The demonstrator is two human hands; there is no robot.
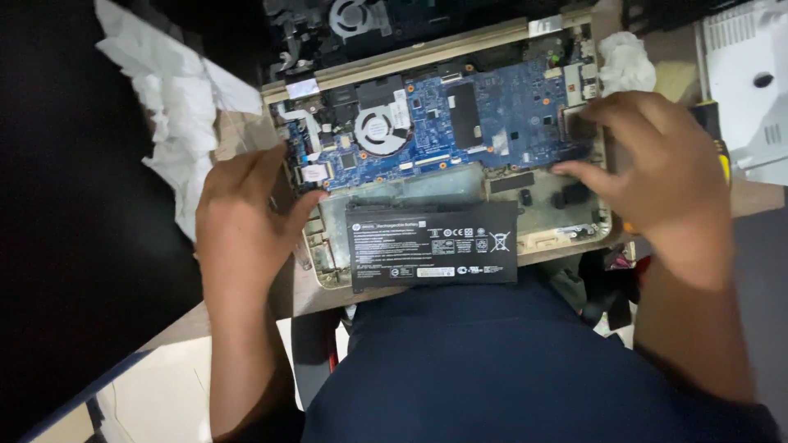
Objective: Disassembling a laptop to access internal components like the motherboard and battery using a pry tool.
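Opened laptop chassis (328, 271) lies on the bench edge, bottom cover already off, internals exposed. Blue motherboard (484, 115) remains seated in the upper half, with the round cooling fan (380, 131) in place at its left. Black battery pack (433, 244) sits skewed over the front edge of the chassis, overhanging toward the person's lap; it looks lifted out of its bay rather than seated, though I cannot tell whether its cable is detached.

Left hand (242, 221): open, fingers spread, pressing on the chassis's left edge, thumb near the battery's corner. Holds nothing.

Right hand (657, 164): open, fingers resting on the right end of the board and chassis; motion-blurred, no tool in it.

Judgement: teardown partway. Cover and battery freed; board and fan not yet removed. Crumpled white tissue (176, 98) at left.
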